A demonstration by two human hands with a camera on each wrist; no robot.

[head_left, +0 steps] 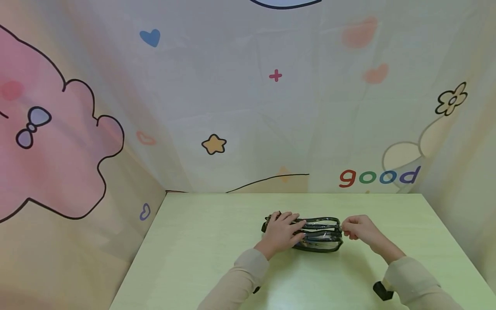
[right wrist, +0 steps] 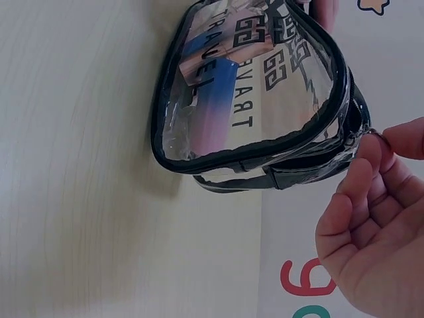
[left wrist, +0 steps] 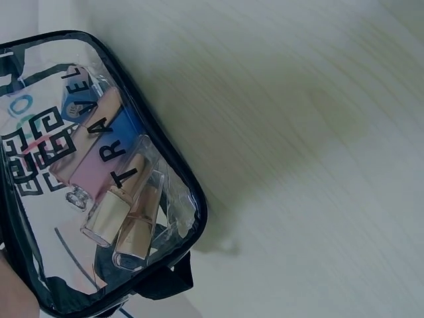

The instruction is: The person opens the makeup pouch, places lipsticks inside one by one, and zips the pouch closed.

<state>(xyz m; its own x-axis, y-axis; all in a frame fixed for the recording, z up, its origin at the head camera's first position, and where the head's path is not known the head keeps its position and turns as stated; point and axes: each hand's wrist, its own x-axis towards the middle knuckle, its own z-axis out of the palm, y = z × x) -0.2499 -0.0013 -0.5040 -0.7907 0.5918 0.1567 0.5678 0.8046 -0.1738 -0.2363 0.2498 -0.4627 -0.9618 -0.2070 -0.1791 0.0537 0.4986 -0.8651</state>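
Observation:
A clear travel pouch (head_left: 323, 246) with black piping stands on the table, its side lettered TRAVEL. Inside it lie several cosmetic tubes and bottles, among them a blue-and-pink tube (right wrist: 215, 106) and two small bottles with pale contents (left wrist: 109, 215). My left hand (head_left: 282, 232) rests over the pouch's left end, fingers spread across its top. At the right end, my right hand (head_left: 359, 228) pinches a small zipper pull (right wrist: 376, 134) between thumb and forefinger, at the corner of the pouch's top. The other right fingers are curled in.
The pale table (head_left: 193, 241) meets a printed cloth backdrop (head_left: 232, 86) behind the pouch. A black strap tab (left wrist: 165, 281) sticks out from one end of the pouch. A dark piece (head_left: 382, 291) shows by the right sleeve.

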